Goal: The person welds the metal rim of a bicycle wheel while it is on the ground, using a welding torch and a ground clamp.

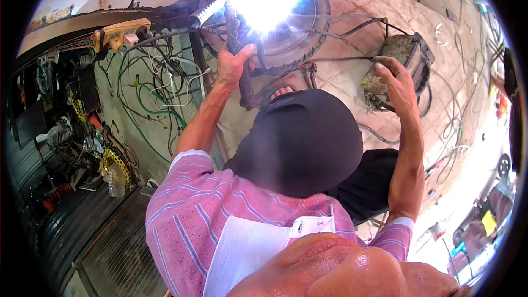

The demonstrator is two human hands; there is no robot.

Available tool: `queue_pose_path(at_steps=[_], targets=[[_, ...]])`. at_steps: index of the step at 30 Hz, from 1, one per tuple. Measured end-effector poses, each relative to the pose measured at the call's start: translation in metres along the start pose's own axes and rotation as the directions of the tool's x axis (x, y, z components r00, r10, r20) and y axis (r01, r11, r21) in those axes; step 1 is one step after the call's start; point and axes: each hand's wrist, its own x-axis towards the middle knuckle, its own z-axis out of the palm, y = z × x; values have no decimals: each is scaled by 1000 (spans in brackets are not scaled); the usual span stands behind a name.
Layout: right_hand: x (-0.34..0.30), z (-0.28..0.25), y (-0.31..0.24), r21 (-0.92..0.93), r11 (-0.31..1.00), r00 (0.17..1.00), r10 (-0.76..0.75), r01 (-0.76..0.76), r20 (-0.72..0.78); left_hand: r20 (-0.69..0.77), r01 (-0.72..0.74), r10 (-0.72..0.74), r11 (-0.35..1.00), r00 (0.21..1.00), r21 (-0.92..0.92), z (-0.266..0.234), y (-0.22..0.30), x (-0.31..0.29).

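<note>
Wires [165, 69] on the floor [352, 0], white glare [267, 0] hiding part of a wheel [324, 14], dark bar [246, 85] inside the gripping left hand [233, 64], box [404, 48] by the right hand [398, 81], its grip unclear.

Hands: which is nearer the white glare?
The left hand, gripping a dark bar just below the glare; the right hand is over by the grimy box.

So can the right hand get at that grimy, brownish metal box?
Probably yes: the right hand overlaps the grimy, brownish metal box in this view, and nothing seems to block it, though I can't tell whether they touch.
</note>
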Motion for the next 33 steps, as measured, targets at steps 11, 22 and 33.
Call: queue_pose_path(at_steps=[11, 22, 33], targets=[[-1, -2, 1, 15, 1000, 1000, 7, -7, -1, -6, -14, 14, 1000, 1000, 16, 3, 3, -1], [-1, -2, 2, 11, 1000, 1000, -9, 9, -8, 17, 1, -1, 1000, 1000, -3, -8, -13, 10], [-1, 0, 2, -6, 1000, 1000, -20, 20, -13, -8, -66, 66, 996, 998, -61, -2, 1, -1]])
